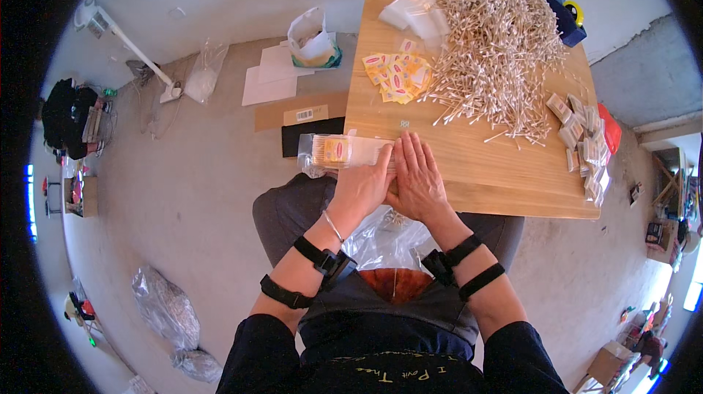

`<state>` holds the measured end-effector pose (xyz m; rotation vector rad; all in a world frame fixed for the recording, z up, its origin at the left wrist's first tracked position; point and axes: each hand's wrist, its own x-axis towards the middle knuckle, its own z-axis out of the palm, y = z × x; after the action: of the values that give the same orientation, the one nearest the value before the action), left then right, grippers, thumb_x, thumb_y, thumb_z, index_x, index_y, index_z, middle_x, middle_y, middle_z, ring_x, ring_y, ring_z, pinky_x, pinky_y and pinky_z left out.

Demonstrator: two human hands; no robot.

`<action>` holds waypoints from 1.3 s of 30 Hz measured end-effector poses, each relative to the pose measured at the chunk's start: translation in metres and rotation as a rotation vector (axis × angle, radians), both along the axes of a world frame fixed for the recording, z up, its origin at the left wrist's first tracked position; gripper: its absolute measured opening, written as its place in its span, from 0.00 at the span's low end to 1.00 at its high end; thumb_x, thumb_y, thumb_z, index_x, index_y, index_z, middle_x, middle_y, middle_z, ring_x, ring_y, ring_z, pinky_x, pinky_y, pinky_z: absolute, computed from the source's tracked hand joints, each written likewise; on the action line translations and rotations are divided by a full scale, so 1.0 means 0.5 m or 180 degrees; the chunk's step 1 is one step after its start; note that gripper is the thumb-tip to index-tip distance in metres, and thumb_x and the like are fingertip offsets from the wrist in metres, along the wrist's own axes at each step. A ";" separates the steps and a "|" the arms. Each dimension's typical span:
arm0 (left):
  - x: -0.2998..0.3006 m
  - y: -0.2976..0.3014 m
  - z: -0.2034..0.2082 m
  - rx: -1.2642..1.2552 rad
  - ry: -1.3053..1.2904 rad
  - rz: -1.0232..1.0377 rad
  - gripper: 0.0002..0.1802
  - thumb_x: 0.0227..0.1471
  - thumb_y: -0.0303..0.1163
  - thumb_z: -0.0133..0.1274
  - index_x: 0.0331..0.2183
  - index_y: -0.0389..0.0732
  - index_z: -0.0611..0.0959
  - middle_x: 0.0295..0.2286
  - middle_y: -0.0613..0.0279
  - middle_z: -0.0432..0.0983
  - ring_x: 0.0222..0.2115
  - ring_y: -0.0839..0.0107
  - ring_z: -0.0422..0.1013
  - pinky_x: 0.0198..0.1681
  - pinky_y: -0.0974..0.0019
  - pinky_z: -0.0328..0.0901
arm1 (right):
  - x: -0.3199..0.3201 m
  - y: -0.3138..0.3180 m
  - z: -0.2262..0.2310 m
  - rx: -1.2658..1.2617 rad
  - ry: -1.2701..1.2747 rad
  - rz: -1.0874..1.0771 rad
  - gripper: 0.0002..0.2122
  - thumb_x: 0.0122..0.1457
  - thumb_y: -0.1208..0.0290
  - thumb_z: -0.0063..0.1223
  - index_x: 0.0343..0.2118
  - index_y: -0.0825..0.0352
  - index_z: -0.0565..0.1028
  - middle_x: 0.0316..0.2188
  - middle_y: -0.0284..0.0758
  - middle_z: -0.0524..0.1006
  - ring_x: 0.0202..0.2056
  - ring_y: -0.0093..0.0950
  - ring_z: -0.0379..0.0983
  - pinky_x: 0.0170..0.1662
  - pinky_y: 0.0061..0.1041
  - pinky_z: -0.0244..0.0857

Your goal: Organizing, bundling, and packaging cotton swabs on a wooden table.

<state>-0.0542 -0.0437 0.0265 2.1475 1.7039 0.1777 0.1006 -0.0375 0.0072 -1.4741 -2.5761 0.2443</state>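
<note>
At the table's near left edge my left hand [366, 185] is closed around the right end of a clear plastic packet of cotton swabs [319, 151]. A yellow label card [337, 149] shows inside the packet. My right hand [417, 174] lies against the left one, its fingers stretched out and held together over the packet's end. The two hands hide what lies between the palms. Beyond them, a large heap of loose cotton swabs [498, 42] covers much of the wooden table [498, 181]. Yellow label cards [399, 77] lie spread to its left.
Clear plastic bags [417, 13] lie at the back left. Filled packets [582, 134] are piled near the right edge, beside a red object [609, 129]. A dark blue tape dispenser [566, 19] stands at the back right. Clear plastic [388, 244] rests on my lap.
</note>
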 end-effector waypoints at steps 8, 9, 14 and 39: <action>-0.005 0.043 0.022 0.1037 -0.0026 0.0210 0.12 0.54 0.33 0.51 0.42 0.43 0.78 0.25 0.55 0.77 0.26 0.52 0.75 0.29 0.55 0.70 | 0.002 -0.003 0.000 -0.0100 0.0090 -0.0066 0.45 0.54 0.37 0.43 0.63 0.76 0.54 0.66 0.49 0.50 0.69 0.42 0.39 0.69 0.39 0.32; -0.006 0.057 0.017 0.1034 -0.0020 0.0193 0.12 0.54 0.33 0.51 0.42 0.43 0.78 0.25 0.55 0.77 0.26 0.52 0.75 0.29 0.55 0.70 | 0.001 -0.004 0.000 -0.0084 0.0079 -0.0058 0.46 0.54 0.36 0.43 0.63 0.76 0.54 0.66 0.49 0.50 0.69 0.41 0.39 0.69 0.39 0.31; -0.004 0.112 -0.004 0.0697 -0.0541 0.0088 0.04 0.50 0.28 0.54 0.27 0.38 0.79 0.31 0.54 0.75 0.35 0.54 0.72 0.37 0.57 0.68 | -0.001 -0.005 -0.003 -0.0067 0.0174 -0.0107 0.46 0.54 0.37 0.44 0.63 0.77 0.54 0.66 0.49 0.49 0.69 0.41 0.39 0.69 0.38 0.31; -0.004 0.026 -0.065 -0.0182 -0.4140 0.0685 0.33 0.67 0.47 0.30 0.61 0.31 0.60 0.62 0.50 0.54 0.64 0.63 0.49 0.66 0.62 0.43 | -0.042 -0.036 -0.012 -0.0050 0.0412 -0.0514 0.37 0.59 0.50 0.42 0.59 0.81 0.57 0.65 0.55 0.50 0.68 0.46 0.42 0.69 0.40 0.34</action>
<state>-0.0560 -0.0306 -0.0058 1.1937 1.0487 1.2300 0.0796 -0.0556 0.0010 -1.6053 -2.3459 0.3276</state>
